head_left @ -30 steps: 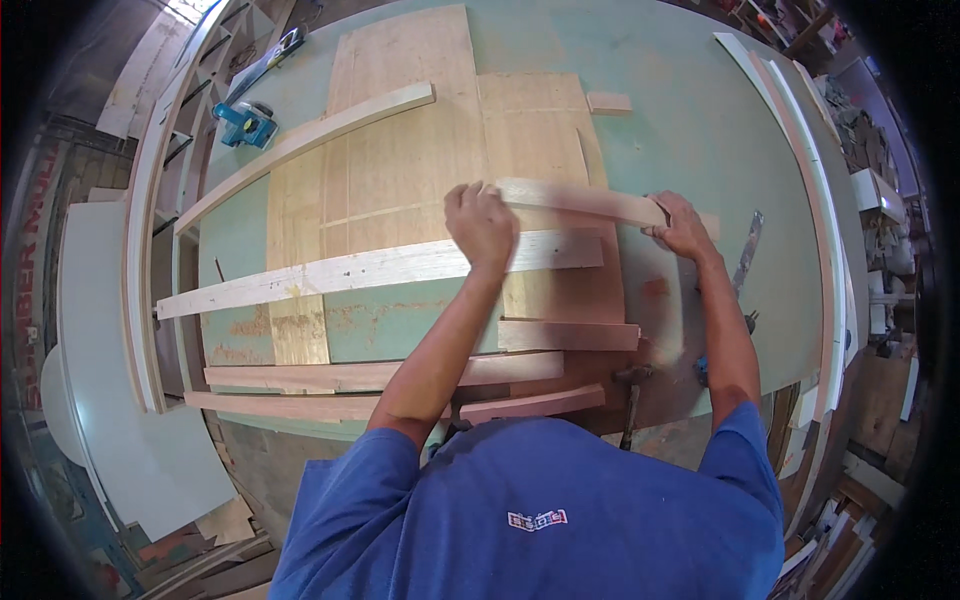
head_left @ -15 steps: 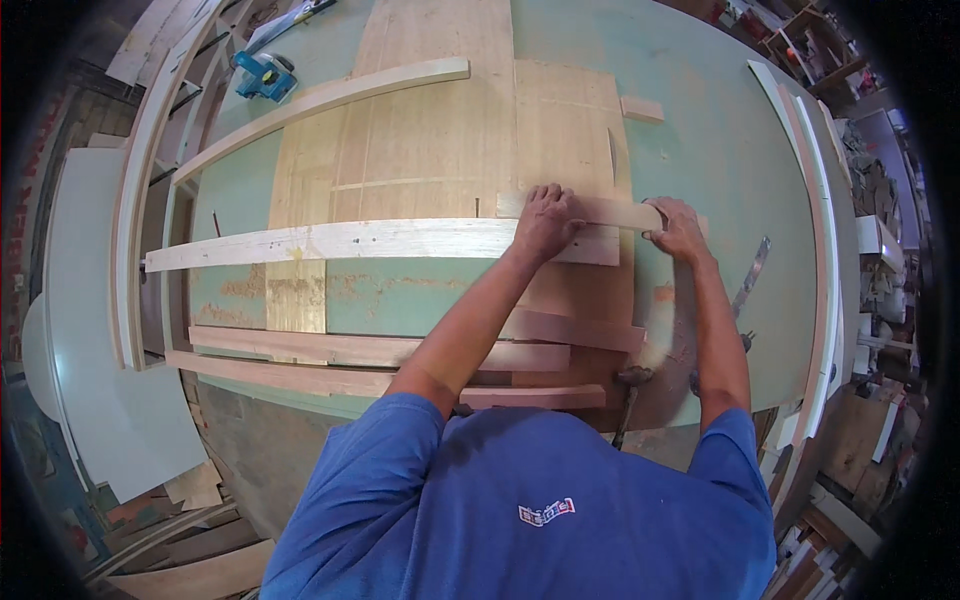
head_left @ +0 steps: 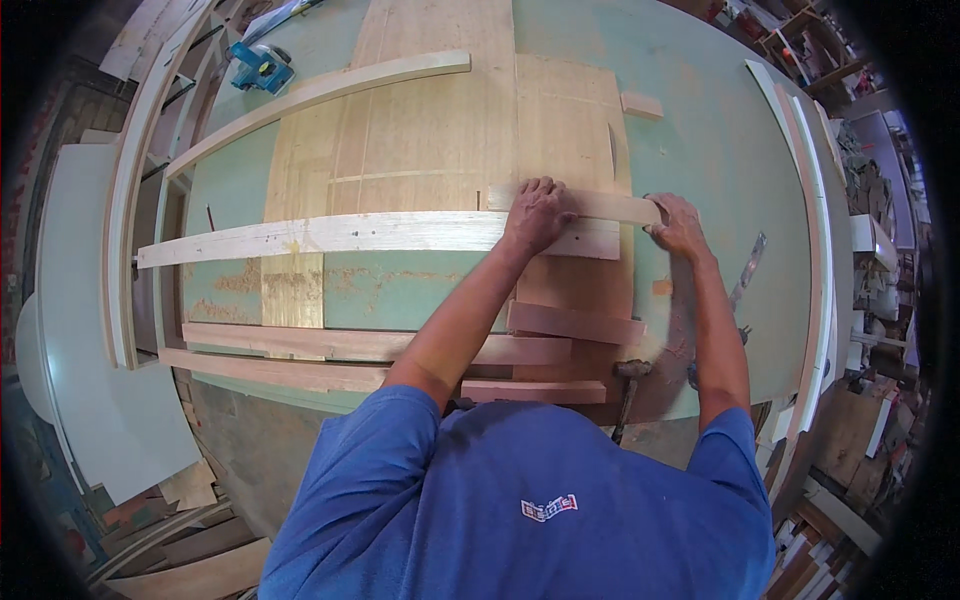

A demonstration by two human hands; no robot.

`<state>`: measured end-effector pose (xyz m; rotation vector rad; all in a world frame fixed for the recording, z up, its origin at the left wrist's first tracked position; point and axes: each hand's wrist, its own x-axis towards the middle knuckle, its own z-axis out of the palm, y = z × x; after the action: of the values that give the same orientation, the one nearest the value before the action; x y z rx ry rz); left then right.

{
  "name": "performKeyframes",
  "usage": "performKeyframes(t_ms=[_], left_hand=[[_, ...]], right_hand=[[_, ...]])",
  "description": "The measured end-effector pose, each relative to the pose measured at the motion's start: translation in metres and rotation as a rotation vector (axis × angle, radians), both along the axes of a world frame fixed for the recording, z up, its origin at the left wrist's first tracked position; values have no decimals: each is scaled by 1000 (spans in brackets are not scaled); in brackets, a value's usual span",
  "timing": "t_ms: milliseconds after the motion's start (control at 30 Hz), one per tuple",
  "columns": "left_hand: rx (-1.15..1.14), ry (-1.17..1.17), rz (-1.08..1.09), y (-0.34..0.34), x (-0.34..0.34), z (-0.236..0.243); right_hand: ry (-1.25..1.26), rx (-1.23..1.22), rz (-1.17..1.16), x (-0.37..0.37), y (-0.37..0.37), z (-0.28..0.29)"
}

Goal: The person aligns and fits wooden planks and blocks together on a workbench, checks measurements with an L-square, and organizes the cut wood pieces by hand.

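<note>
A short wooden strip (head_left: 612, 206) lies crosswise just beyond the right end of a long pale board (head_left: 370, 234). My left hand (head_left: 540, 212) is closed over the strip near its left end, with the fingers bent on its far side. At the strip's right end, my right hand (head_left: 680, 226) grips it with the thumb toward the middle. Under the strip and the long board is a wide plywood sheet (head_left: 565, 120). Nearer to me, a reddish wooden block (head_left: 577, 323) lies beside a long reddish strip (head_left: 500, 349).
A hammer (head_left: 631, 371) lies by the near edge of the green tabletop (head_left: 720, 130). Beyond my right forearm is a metal strip (head_left: 750, 268). A blue power tool (head_left: 259, 68) stands far left, near another long batten (head_left: 330, 105). A small wood block (head_left: 641, 105) sits far right.
The strip and my left hand have shifted slightly to the left. My right hand stays at the strip's right end, a little farther from me. The whole view has tilted slightly.
</note>
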<state>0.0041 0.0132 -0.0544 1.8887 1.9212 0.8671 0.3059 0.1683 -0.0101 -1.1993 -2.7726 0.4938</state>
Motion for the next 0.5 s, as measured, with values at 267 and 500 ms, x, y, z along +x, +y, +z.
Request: performKeyframes(t_ms=[267, 500], left_hand=[[70, 15, 23, -7, -12, -1], [65, 14, -25, -6, -15, -3]], right_hand=[[-37, -45, 14, -13, -1, 2], [22, 93, -54, -1, -11, 6]])
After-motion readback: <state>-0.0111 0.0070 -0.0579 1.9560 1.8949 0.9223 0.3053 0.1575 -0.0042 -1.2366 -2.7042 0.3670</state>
